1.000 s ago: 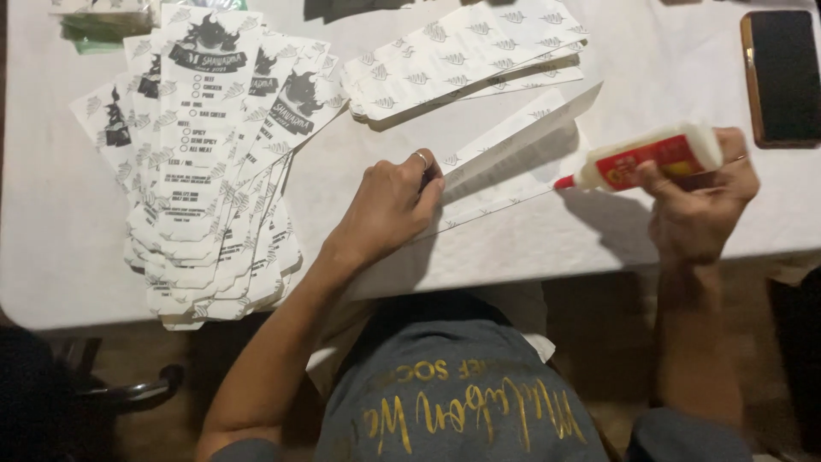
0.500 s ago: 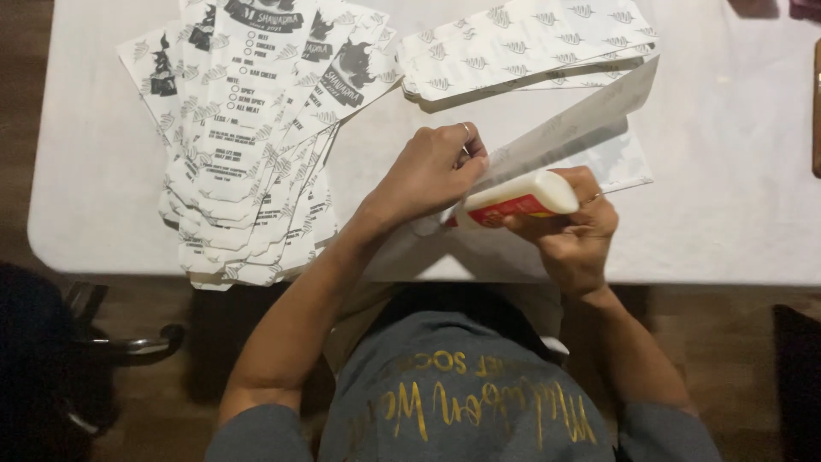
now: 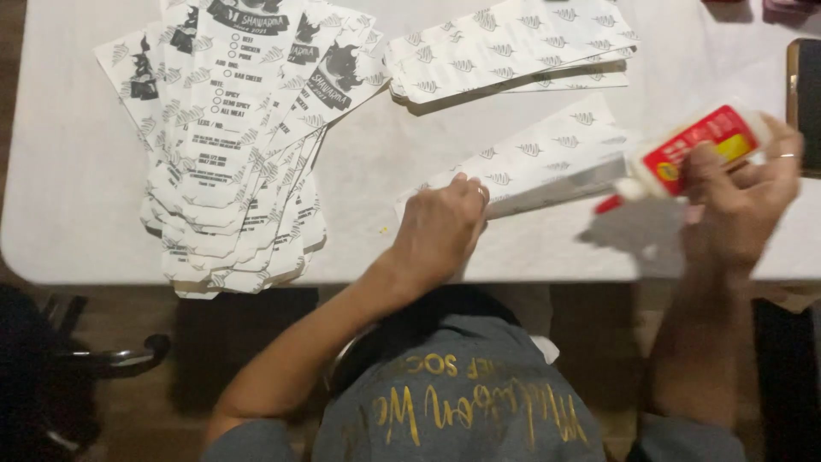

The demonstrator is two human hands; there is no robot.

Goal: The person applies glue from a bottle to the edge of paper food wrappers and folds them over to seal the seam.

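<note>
Far left, a dark chair (image 3: 81, 359) sits by the table's edge over brown flooring. Moving in, a fanned stack of printed flat cartons (image 3: 231, 162) fills the upper left of the frame, overhanging the near edge of the white table (image 3: 68, 214). At upper centre lies a smaller stack of folded sleeves (image 3: 513, 47), patterned side up.

Now the action: the left hand (image 3: 438, 233) presses flat on the near end of the one sleeve (image 3: 534, 167) being worked, centre frame, fingers down and pinning it to the table. And here is the change: half a second ago the glue bottle was right beside that hand, its red nozzle at the flap; now the right hand (image 3: 740, 201) has swung it out to the right of the frame, past the sleeve's far end. The hand is clamped round the glue bottle (image 3: 693, 150), nozzle pointing left and just off the sleeve's tip. That reads as one pass of glue along the flap run to its end, with the sleeve likely ready to be pressed shut.

The hands are well apart. At the right edge a dark phone (image 3: 806, 103) lies on the table. The tabletop is plain white, slightly creased; the room beyond is dim, little else to make out.
</note>
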